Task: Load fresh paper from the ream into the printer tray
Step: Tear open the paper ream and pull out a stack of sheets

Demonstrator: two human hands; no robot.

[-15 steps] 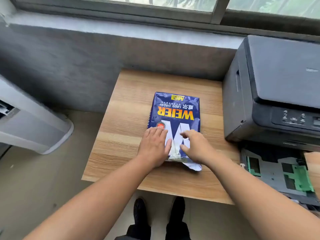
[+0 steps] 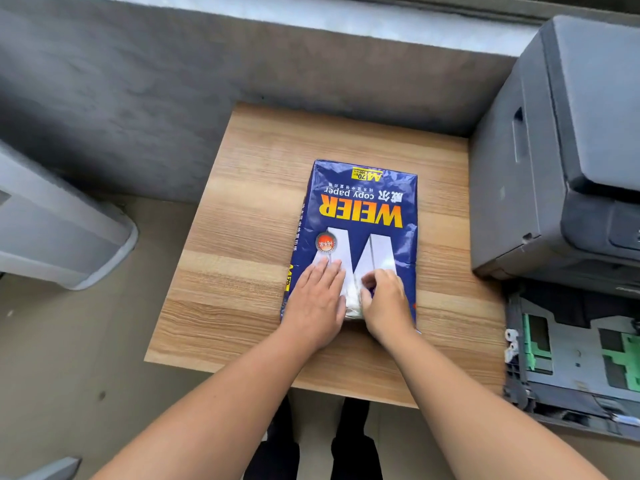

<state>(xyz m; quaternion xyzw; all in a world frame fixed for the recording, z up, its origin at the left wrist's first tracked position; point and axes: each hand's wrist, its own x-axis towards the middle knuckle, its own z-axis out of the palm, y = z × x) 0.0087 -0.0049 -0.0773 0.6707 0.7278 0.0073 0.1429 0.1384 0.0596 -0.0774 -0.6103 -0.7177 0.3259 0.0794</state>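
Observation:
A blue ream of copy paper point(image 2: 363, 202) with yellow lettering lies flat on the wooden table point(image 2: 242, 237), its near end torn open so white sheets show between my hands. My left hand point(image 2: 317, 303) rests flat, fingers together, on the ream's near left part. My right hand point(image 2: 386, 301) is beside it with fingers curled, pinching the wrapper at the torn opening. The dark grey printer point(image 2: 561, 150) stands at the right. Its pulled-out paper tray point(image 2: 575, 355), with green guides, sits below it at the lower right.
A grey concrete wall and window sill run along the back. A light grey plastic unit point(image 2: 62, 230) stands on the floor at the left. My dark shoes point(image 2: 311, 445) show below the table's near edge.
The camera has tilted down and closer. My right hand's fingers have curled from a spread pose onto the wrapper at the opening. The left hand stays flat on the ream.

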